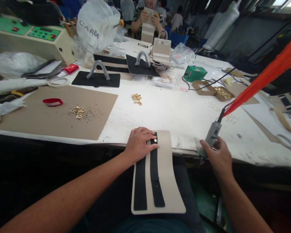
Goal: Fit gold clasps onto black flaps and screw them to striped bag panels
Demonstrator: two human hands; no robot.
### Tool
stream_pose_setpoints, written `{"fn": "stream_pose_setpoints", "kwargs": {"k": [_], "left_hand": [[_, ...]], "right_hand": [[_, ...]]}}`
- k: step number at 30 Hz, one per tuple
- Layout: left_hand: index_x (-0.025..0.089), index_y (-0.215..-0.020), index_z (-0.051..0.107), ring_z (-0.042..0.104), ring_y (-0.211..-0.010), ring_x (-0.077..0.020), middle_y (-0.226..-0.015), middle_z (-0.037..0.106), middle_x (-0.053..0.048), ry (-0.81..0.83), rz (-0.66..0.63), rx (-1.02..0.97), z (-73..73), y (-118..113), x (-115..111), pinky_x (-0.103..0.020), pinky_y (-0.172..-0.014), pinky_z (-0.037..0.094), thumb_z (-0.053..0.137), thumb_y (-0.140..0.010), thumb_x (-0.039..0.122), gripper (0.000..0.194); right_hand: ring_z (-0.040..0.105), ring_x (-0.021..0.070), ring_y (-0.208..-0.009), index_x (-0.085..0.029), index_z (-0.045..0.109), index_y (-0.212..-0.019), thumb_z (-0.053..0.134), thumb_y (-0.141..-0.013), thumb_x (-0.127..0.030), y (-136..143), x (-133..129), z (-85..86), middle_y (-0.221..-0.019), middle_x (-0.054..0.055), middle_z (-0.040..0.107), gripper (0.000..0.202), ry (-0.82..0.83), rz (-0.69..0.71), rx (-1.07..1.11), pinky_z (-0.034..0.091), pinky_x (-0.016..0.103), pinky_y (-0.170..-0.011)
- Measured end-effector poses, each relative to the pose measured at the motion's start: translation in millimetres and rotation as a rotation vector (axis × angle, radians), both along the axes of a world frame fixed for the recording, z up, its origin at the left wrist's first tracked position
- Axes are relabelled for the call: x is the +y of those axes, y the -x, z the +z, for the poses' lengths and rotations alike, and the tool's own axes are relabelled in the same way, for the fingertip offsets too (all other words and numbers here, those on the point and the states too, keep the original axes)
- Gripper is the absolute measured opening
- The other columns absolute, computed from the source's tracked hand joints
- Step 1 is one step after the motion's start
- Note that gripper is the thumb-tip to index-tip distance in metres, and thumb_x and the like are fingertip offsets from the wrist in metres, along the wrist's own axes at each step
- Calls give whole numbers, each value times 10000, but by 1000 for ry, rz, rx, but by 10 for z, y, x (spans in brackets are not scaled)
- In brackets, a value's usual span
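Observation:
A beige panel with two black strips [176, 194] lies partly on the table's front edge and hangs down over my lap. My left hand [141, 142] rests flat on its upper part, fingers spread, with thumb and fingertips on either side of a silver snap [155, 140] on one strip. To the right, my right hand [219, 155] is wrapped around a grey power screwdriver [212, 133], held tip down just off the table edge, apart from the panel. An orange cord [264, 74] runs up from its top. The screwdriver's tip is dark and hard to make out.
Gold metal fittings lie in a small pile [136, 98] and on a brown board [46, 119]. Black panels with handles [97, 79] stand farther back. At right are a green box [195, 73] and a carton of gold pieces [223, 93]. A person [138, 24] holds a panel across the table.

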State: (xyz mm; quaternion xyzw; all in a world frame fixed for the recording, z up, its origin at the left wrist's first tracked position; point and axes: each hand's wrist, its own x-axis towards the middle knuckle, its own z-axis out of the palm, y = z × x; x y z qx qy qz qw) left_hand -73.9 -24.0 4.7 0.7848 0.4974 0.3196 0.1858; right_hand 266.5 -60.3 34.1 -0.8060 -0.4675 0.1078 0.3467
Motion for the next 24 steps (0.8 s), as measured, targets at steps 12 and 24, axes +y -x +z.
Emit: {"fn": "stream_pose_setpoints", "kwargs": {"k": [12,24], "left_hand": [[296,-1056,806,626,-1219,-276,-1231,789,14,16,-5,-24,-41,4,2,-496,-1080,395,892,-798,437,307],[291,-1073,790,616,-1221,-268,-1247,776,15,25,-25,-27,-31,22,10,-479,-1072,371,881,-811,455,322]], "right_hand": [[635,141,-692,-238,656,-1180,717,-780,-257,1303,339,591,-837,-22,654,406,-420,486,1037,566,332,-731],[483,101,-459,-214,569,-764,794,-880,-381,1913,556,320,-569,-70,495,303,-445,650,970,446,261,-504]]}}
